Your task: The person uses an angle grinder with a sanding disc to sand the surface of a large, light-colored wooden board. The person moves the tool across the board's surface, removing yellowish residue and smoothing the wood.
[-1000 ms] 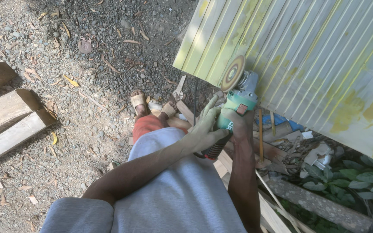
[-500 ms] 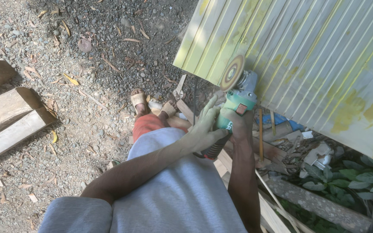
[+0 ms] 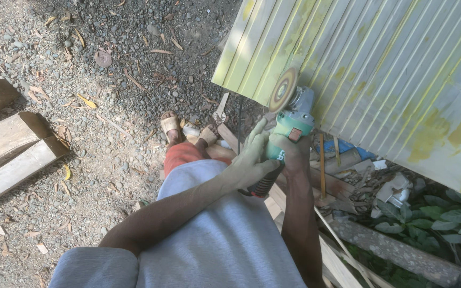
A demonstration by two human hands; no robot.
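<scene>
The angle grinder was held with its long axis running from the lower left, near the person's waist, up and to the right toward the corrugated metal sheet. Its head pointed at the sheet's lower edge. The grinding disc stood on edge at the upper end of the tool, its tan face turned toward the gravel ground, and lay against or just beside the yellow-stained ribs near the sheet's lower left corner; contact could not be confirmed. The green body and the dark rear handle extended back toward the grey shirt.

No containers were visible.

The left hand, in a pale glove, was closed around the rear part of the grinder, with the fingers wrapped over the body from the left side. The right hand was closed around the green body just behind the head, directly below the disc. Both hands were touching one another on the tool.

Two sandalled feet stood on the gravel below the sheet's corner. Wooden blocks lay well apart at the left edge of the ground.
</scene>
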